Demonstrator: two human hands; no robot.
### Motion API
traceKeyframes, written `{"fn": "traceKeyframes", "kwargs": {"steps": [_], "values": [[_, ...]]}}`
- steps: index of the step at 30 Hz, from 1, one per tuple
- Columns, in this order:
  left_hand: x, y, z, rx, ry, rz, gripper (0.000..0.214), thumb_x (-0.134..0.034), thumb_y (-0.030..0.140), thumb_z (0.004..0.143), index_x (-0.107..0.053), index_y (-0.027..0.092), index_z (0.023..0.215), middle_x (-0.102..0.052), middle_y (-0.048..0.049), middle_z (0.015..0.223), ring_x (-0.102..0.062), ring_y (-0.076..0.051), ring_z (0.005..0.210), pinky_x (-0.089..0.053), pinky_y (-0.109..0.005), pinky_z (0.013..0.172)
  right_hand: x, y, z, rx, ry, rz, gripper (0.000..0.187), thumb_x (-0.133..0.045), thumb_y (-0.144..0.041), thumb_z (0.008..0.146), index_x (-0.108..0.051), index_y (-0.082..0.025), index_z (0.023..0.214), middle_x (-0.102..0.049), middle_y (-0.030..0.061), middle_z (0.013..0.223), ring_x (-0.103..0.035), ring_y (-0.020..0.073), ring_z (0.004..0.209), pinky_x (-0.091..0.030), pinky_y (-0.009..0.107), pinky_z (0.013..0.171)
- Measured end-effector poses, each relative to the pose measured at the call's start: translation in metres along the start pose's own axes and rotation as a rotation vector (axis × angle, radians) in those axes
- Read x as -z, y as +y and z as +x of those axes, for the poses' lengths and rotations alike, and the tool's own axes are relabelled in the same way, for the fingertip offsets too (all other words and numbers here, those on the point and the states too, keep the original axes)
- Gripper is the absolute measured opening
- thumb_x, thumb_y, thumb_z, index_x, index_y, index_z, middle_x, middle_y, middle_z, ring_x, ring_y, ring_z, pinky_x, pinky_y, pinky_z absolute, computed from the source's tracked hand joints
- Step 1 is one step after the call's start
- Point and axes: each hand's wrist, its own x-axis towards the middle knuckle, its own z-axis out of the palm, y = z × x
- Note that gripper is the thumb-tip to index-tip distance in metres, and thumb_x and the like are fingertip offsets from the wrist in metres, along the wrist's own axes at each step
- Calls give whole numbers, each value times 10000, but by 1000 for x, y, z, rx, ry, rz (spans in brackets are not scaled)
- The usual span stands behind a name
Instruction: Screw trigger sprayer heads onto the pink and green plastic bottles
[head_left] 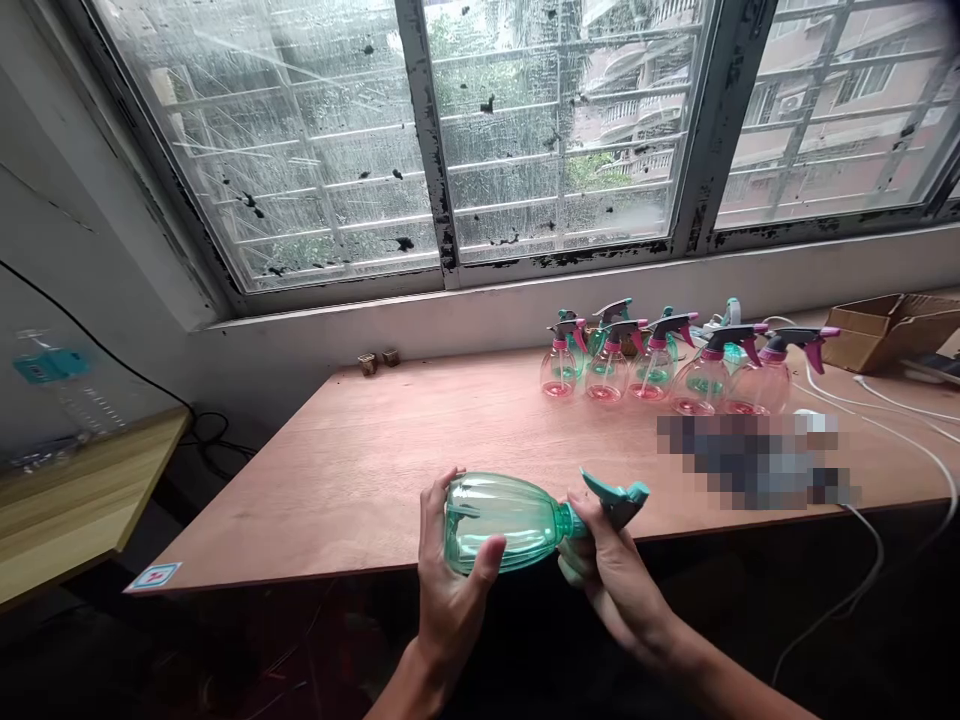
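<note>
A clear green spray bottle [510,520] lies sideways in the air in front of the table's near edge, its base to the left. My left hand [454,570] is wrapped round the base end, thumb across the near side. Around the neck and collar of the spray head [619,497] my right hand [611,570] is closed, so the collar is partly covered. The teal trigger points up and the nozzle end faces right.
Several pink spray bottles [607,375] and green ones stand at the back right of the wooden table [360,450]. White cables [900,420] and a cardboard box [885,330] lie farther right. A blurred patch [757,460] covers something near the front edge. A lighter table [112,500] stands left.
</note>
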Motion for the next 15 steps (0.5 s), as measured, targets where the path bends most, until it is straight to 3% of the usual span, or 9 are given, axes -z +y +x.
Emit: {"fn": "traceKeyframes", "kwargs": {"steps": [4,7,9,11,15], "values": [[4,-9,12,49,-126,11,597,-549,517,922,-320,263,1411,-424,-136,1424,-472,-315,1300,-421,-469,1066,11,-13,14,-32,-36,-106,452,-714,-511,837,-383,-234,702,-183,-121,541,-107,67,470,-120,212,420],[14,-7,25,18,-297,149,741,-688,510,835,-321,286,1438,-482,-126,1411,-473,-330,1307,-408,-499,1075,22,-33,24,23,-103,-267,415,-709,-527,839,-450,-219,740,-226,-114,549,-139,67,475,-138,217,422],[20,-4,33,-77,-374,302,885,-793,509,727,-330,309,1455,-512,-118,1400,-469,-352,1300,-400,-525,1070,26,-46,28,74,-158,-380,381,-710,-525,840,-524,-195,793,-279,-107,544,-198,66,467,-188,222,424],[22,-4,42,-166,-393,422,891,-817,520,687,-381,296,1431,-536,-120,1366,-478,-358,1279,-416,-518,1048,24,-57,33,129,-233,-443,361,-742,-492,821,-574,-181,895,-363,-92,564,-292,73,462,-261,230,437],[15,-18,72,-118,-491,551,776,-764,657,649,-526,221,1246,-618,-132,1180,-588,-345,1106,-512,-449,883,16,-61,43,237,-340,-458,560,-785,-437,792,-493,-237,1226,-560,-39,780,-511,117,544,-463,297,557]]}}
